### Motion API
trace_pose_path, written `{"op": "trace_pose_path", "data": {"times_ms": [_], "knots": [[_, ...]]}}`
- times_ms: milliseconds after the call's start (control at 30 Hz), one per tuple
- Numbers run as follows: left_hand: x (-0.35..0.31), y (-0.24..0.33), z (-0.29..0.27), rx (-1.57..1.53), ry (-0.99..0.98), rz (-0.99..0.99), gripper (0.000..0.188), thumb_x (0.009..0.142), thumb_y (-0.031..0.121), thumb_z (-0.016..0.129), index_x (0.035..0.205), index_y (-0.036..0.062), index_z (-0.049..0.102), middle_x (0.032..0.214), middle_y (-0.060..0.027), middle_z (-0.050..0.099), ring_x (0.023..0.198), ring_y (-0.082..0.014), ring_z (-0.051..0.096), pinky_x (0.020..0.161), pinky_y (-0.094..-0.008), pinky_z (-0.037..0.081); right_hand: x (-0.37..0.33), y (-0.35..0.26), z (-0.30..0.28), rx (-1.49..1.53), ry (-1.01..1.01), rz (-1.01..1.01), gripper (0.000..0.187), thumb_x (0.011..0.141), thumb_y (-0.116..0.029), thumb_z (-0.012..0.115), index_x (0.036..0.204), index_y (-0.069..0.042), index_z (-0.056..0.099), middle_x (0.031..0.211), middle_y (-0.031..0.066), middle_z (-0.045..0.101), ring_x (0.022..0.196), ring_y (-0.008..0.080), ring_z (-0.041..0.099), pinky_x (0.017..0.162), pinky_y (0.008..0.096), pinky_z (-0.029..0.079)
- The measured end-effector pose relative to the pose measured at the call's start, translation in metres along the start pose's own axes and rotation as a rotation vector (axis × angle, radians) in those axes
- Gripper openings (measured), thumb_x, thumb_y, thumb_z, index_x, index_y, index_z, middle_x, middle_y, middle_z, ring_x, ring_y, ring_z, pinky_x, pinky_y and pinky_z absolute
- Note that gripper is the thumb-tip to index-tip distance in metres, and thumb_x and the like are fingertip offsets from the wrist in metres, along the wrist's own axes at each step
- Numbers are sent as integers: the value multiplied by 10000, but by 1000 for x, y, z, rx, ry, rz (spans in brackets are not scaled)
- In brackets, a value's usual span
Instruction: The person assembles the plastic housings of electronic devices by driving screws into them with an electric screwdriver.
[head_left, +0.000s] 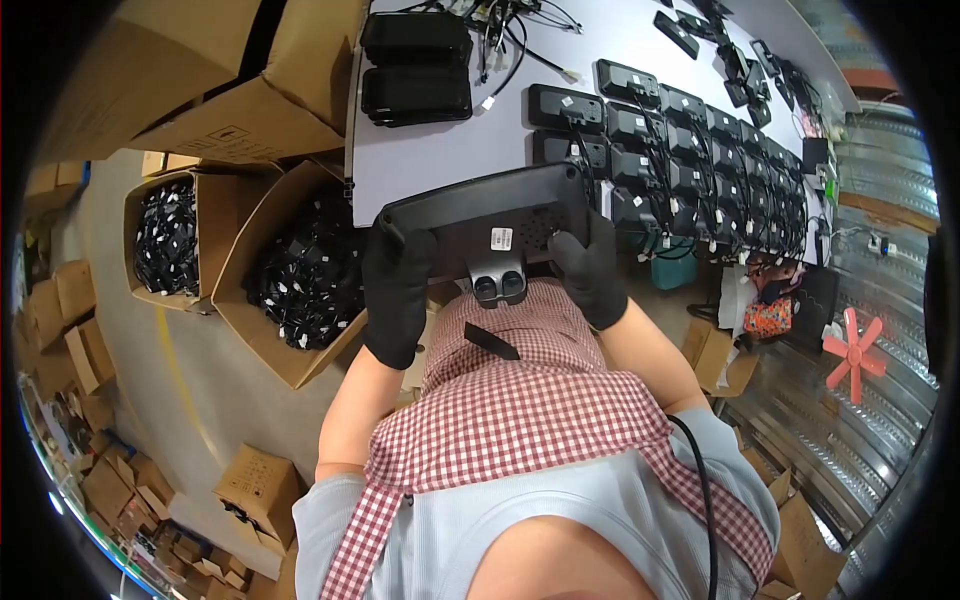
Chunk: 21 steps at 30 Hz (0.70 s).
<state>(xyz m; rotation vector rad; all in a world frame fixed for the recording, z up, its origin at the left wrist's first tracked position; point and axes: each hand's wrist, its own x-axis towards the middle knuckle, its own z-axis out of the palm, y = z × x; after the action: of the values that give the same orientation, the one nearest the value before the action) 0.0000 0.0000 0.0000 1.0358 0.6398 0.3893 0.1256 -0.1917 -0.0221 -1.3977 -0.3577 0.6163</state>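
Note:
Between my two black-gloved hands I hold a wide black electronic housing [470, 228], level above my lap at the table's near edge. Its visible side carries a white label, a patch of small holes and a grey bracket [497, 280] with two round openings. My left hand [395, 295] is closed round the left end. At the other end my right hand [592, 275] grips it, thumb on the face near the small holes. The side turned away from me is hidden.
On the white table [420, 160], rows of black units [690, 150] with cables lie to the right. Stacked black screens [415, 90] and loose cables [510, 40] sit farther back. Cardboard boxes full of black cables [310, 270] stand at the left. A pink fan [853, 355] is at far right.

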Motion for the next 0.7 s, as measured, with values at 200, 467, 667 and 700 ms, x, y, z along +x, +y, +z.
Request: {"op": "trace_pose_path", "data": {"times_ms": [200,467,667,700], "knots": [[-1,-2,-1,389,-152,140,380,883,181,725,1154,12,519,953,-44,629,854,-120,583,783,-287,504,12,-26,-1,102,-93,167,585,840,-263,738,1307,13,519,1110,76,643,1005,151,591,905,310,481],[31,-4,44,889,-175,156,521,857,149,725,1291,18,469,1098,-141,638,1062,-269,633,895,-370,512,12,-13,-37,-5,166,113,481,837,-266,761,1188,3,573,1054,51,640,943,129,591,866,298,498],[117,0,88,867,-353,481,406,905,125,614,1293,25,556,1203,-158,611,1187,-286,563,1019,-389,436,18,-31,-118,260,248,127,478,892,-310,693,1240,-12,555,1139,70,631,1019,145,601,921,311,486],[145,-9,97,877,-373,543,372,899,123,610,1257,22,584,1168,-155,633,1159,-301,581,1011,-390,442,16,-40,-134,445,245,142,491,919,-337,660,1270,-14,541,1192,80,621,1074,159,597,962,325,473]]}}
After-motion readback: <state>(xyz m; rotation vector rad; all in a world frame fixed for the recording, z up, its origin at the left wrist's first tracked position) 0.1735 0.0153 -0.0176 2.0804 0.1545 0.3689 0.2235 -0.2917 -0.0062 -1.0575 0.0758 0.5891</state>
